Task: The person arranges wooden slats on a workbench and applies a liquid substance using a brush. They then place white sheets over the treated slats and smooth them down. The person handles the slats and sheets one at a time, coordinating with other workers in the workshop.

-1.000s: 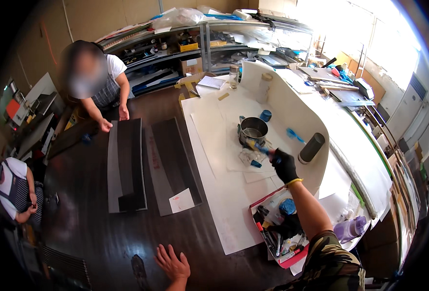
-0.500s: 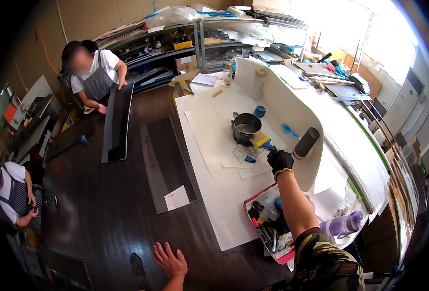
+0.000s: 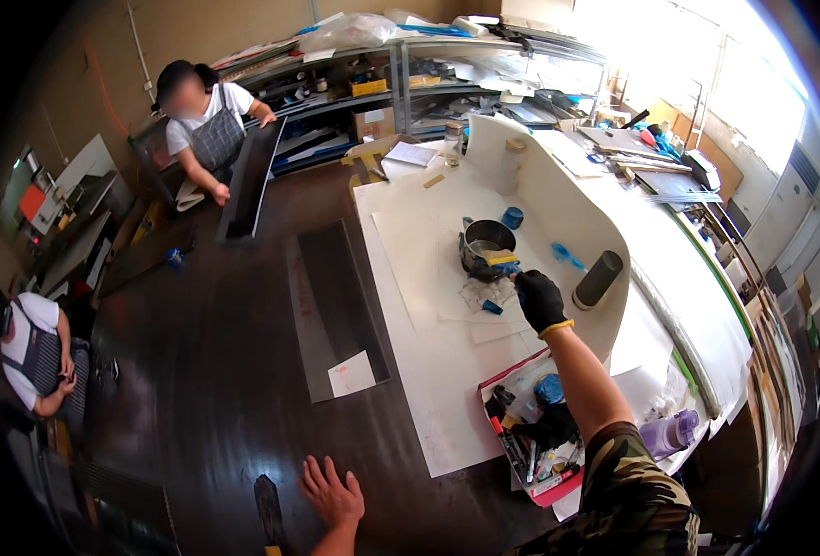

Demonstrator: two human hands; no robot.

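Brush (image 3: pixel 501 262) held by right hand (image 3: pixel 541 303) at pot (image 3: pixel 476 263), grey cylinder (image 3: pixel 599 280) near, left hand (image 3: pixel 334 496) spread over table (image 3: pixel 197 371)

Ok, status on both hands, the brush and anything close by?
Right hand, gloved, gripping brush at pot rim. Left hand empty, spread open over dark table. Dark cylinder close beside right hand.

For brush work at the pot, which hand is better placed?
Probably the right hand: gloved, it holds the brush right at the pot, whereas the bare left hand is spread open over the dark table, farther off.
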